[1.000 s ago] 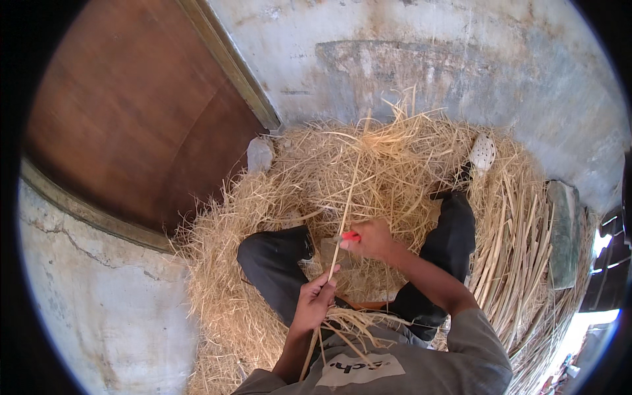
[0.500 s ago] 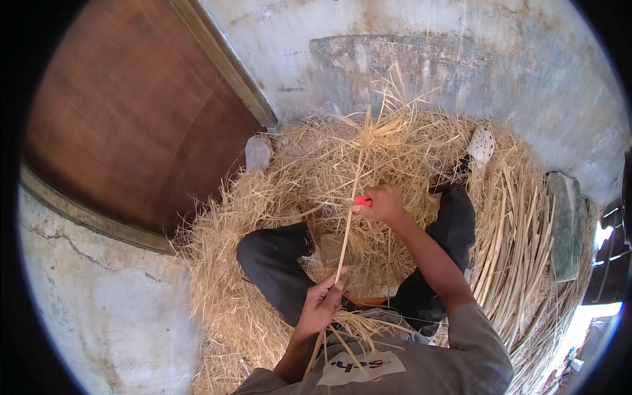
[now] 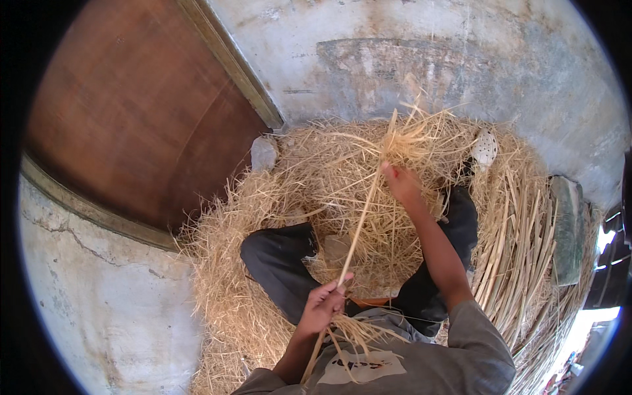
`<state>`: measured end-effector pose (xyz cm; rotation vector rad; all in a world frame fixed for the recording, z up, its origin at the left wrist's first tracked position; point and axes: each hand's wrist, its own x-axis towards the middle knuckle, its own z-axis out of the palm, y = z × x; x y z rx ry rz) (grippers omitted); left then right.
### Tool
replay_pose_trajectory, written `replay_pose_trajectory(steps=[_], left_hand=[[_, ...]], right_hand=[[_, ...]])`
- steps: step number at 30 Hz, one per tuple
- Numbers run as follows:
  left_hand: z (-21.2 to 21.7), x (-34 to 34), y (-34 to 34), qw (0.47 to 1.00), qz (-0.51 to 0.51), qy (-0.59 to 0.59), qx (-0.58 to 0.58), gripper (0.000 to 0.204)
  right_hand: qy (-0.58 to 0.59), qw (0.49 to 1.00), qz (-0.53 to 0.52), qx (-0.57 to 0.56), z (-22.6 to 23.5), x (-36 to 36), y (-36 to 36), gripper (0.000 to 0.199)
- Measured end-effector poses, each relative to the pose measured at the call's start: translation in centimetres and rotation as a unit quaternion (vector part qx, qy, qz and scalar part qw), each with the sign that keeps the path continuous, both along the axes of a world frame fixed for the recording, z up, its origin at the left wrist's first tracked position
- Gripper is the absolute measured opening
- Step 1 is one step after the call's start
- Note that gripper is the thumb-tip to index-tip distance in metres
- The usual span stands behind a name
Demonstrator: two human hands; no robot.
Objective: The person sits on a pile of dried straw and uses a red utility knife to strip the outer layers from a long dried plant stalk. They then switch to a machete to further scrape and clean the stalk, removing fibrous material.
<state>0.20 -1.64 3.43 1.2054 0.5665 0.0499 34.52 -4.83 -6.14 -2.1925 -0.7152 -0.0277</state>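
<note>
I sit cross-legged on a heap of dry straw (image 3: 263, 217). A long pale stalk (image 3: 361, 224) runs straight between my two hands. My left hand (image 3: 322, 306) grips its lower end close to my lap, where loose stalk ends fan out below the fist. My right hand (image 3: 400, 183) is stretched forward and closed on the stalk near its upper part, where frayed leaf strips (image 3: 408, 135) spread out. A small red object shown earlier in that hand is hidden now.
Stripped straight stalks (image 3: 520, 230) lie in a bundle on my right. A brown wooden door (image 3: 131, 125) fills the upper left, with a grey stone (image 3: 263, 155) at its foot. A white perforated sandal (image 3: 485, 148) and a grey slab (image 3: 567, 227) lie to the right.
My right hand has slid forward along the stalk, away from my body, and the arm is extended. My left hand has stayed near my lap, holding the lower end.
</note>
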Motion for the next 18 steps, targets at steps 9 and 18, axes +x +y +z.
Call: replay_pose_trajectory(steps=[9, 18], left_hand=[[0.1, 2.5, 1.9, 0.985, 0.067, -0.047, -0.155, 0.044], [-0.1, 2.5, 1.5, 0.985, 0.074, -0.032, -0.152, 0.042]], right_hand=[[-0.141, 0.947, 0.288, -0.009, 2.2, -10.2, -2.3, 0.060], [-0.122, 0.946, 0.297, -0.035, 2.0, -10.8, -2.1, 0.064]])
